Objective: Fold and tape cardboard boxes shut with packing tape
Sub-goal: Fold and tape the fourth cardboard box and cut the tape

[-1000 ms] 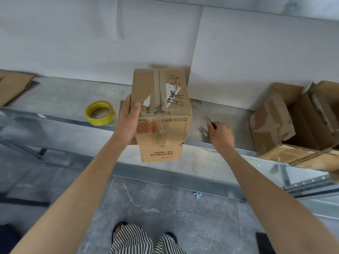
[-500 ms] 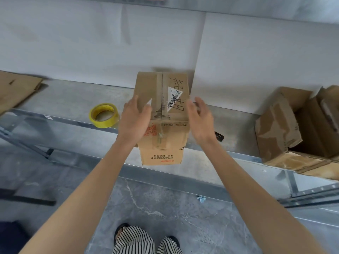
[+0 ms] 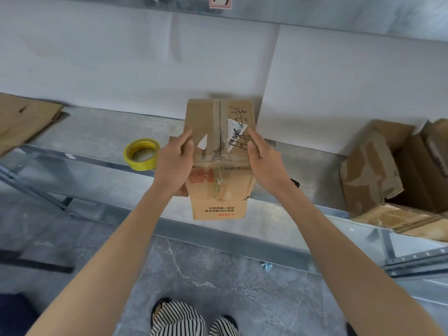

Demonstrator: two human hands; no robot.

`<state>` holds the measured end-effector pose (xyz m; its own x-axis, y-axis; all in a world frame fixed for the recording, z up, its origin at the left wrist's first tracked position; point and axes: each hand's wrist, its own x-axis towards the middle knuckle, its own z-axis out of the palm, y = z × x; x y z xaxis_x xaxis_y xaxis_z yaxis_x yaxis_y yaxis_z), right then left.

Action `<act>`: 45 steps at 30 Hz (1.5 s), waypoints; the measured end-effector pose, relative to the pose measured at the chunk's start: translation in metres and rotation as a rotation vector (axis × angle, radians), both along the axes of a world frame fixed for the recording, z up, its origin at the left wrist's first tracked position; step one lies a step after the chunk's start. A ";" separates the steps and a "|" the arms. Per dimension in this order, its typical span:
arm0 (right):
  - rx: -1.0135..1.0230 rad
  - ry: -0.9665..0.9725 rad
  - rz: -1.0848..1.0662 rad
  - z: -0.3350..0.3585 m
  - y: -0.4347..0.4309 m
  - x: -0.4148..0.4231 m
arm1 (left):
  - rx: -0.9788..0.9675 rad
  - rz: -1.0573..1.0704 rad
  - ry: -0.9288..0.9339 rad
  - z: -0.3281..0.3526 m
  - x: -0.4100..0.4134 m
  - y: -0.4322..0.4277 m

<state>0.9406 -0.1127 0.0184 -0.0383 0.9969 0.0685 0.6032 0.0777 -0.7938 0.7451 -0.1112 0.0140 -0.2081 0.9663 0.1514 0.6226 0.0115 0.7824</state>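
The left hand (image 3: 174, 163) and the right hand (image 3: 264, 163) hold the cardboard box (image 3: 218, 187) between them, one at each side. On both hands the thumb lies over the top edge and the fingers reach along the side wall, so each hand is half closed around a corner of the box. The forearms come in almost symmetric and both hands are equally near.

The box is directly in front of the person, at the front edge of the metal shelf (image 3: 97, 132). I cannot tell if it rests there or is lifted. Its long axis runs away from the person, and the seam (image 3: 219, 122) on top follows this axis; it looks already taped.

The tape roll (image 3: 141, 154) lies on the shelf just beside the left hand, which is the nearer one to it. A small dark tool (image 3: 294, 183) shows beside the right wrist. Farther away there are open boxes (image 3: 388, 173) on the right and flat cardboard (image 3: 21, 120) on the left.
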 end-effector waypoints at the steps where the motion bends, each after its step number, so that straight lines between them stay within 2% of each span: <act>1: -0.003 -0.005 0.012 0.001 0.000 0.003 | 0.011 -0.007 -0.001 0.000 -0.001 0.000; 4: 0.018 -0.014 0.057 0.001 -0.002 0.006 | -0.005 -0.105 0.085 -0.004 0.001 -0.003; 7: 0.143 -0.090 0.052 -0.009 -0.004 0.001 | 0.012 -0.151 0.089 -0.009 0.010 -0.008; 10: 0.290 -0.201 -0.008 -0.020 -0.005 -0.006 | 0.168 -0.035 0.216 -0.016 0.018 -0.013; 14: 0.500 -0.241 -0.065 -0.032 -0.003 -0.009 | 0.411 -0.032 0.415 -0.028 0.017 -0.010; 18: 0.688 -0.292 -0.081 -0.039 0.010 -0.008 | 0.466 -0.105 0.464 -0.033 0.009 -0.001; 22: 0.761 -0.310 -0.041 -0.045 0.018 0.000 | 0.495 -0.159 0.497 -0.032 0.005 0.002; 26: 0.761 -0.247 -0.037 -0.047 0.017 -0.002 | 0.465 -0.202 0.422 -0.032 0.001 0.000; 28: 0.650 -0.104 -0.035 -0.044 0.014 -0.002 | 0.397 -0.189 0.289 -0.030 0.000 -0.003; 31: 0.375 0.166 -0.129 -0.040 0.005 -0.003 | 0.298 -0.072 0.061 -0.034 0.003 -0.009; 34: 0.314 0.244 -0.206 -0.041 -0.003 -0.012 | 0.235 0.007 -0.093 -0.042 0.012 -0.012; 39: 0.337 0.298 -0.316 -0.040 -0.002 -0.024 | 0.276 0.061 -0.120 -0.041 0.019 -0.011; 45: 0.288 0.280 -0.276 -0.030 -0.008 -0.024 | 0.263 0.009 -0.103 -0.030 0.013 -0.015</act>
